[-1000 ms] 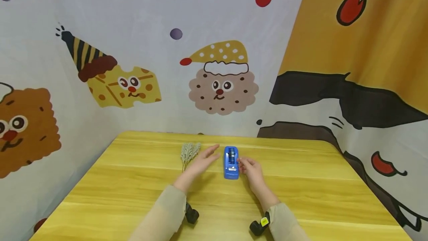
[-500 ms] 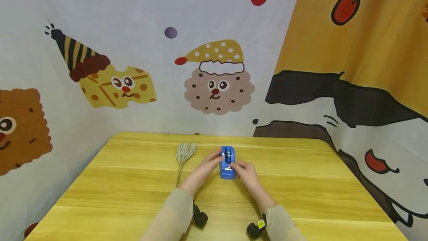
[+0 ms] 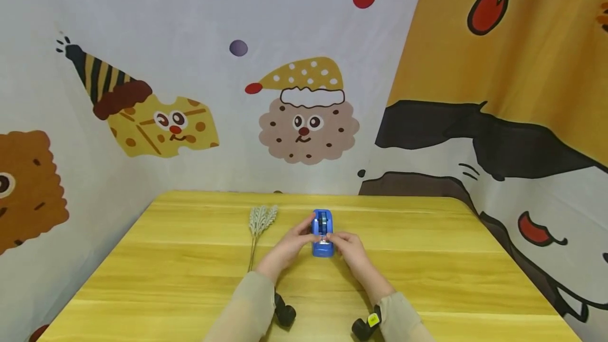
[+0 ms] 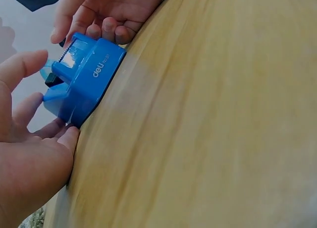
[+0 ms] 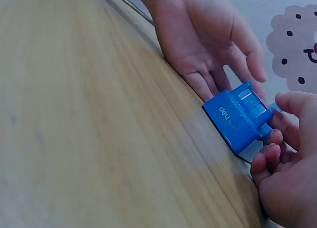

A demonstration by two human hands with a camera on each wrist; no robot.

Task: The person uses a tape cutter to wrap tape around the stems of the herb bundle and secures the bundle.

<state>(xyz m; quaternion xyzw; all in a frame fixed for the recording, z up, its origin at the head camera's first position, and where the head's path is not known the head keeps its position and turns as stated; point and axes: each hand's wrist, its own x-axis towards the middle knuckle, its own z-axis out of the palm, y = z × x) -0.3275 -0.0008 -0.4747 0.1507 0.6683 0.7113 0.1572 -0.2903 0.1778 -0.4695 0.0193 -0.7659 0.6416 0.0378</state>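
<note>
A blue tape dispenser (image 3: 323,249) stands on the yellow wooden table (image 3: 190,289), with a tape roll (image 3: 323,220) inside and a toothed cutter (image 5: 259,99) at its near end. My left hand (image 3: 287,247) is at its left side, fingers mostly straight against the blue body (image 4: 91,82) and thumb above it. On the right side lies my right hand (image 3: 350,249), with several fingers bent close to the dispenser. Its thumb and index finger reach towards the roll and cutter. Whether they pinch the tape's end cannot be made out.
Left of my left hand lies a bunch of pale grey-green dried flower stems (image 3: 262,220). Behind the table hangs a white cloth (image 3: 199,25) printed with cartoon snacks. A black wrist camera (image 3: 285,314) sits at each sleeve.
My left hand has moved right from beside the flower stems to the dispenser's left side. My right hand's fingertips have shifted from its right edge to over the cutter. The head view has turned slightly right.
</note>
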